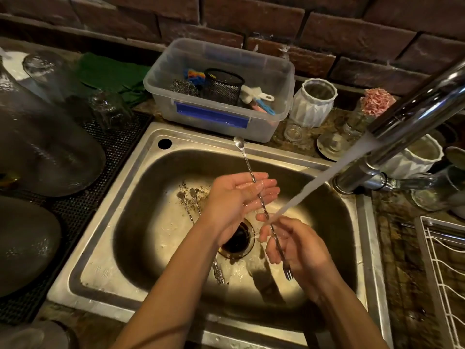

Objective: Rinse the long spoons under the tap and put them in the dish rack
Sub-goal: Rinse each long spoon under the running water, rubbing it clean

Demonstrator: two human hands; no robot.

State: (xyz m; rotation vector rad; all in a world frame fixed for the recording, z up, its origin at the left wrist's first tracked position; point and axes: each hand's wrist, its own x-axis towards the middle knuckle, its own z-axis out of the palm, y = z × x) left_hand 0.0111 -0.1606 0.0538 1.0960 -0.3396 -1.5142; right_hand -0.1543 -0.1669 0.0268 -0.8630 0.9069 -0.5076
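Note:
A long twisted-stem spoon runs from its bowl at the sink's back rim down to a small fork end near my right wrist. My right hand grips its lower stem. My left hand lies palm-up under the middle of the stem, fingers spread and wet, touching it. Water pours from the chrome tap onto the stem between my hands. Two more long spoons lie on the floor of the steel sink, partly hidden by my left forearm. The white wire dish rack stands at the right edge.
A clear plastic box with scrubbers and a mesh cup sits behind the sink. White ribbed jars and glasses crowd the counter by the tap. Upturned glassware rests on a black mat at the left. The drain is open.

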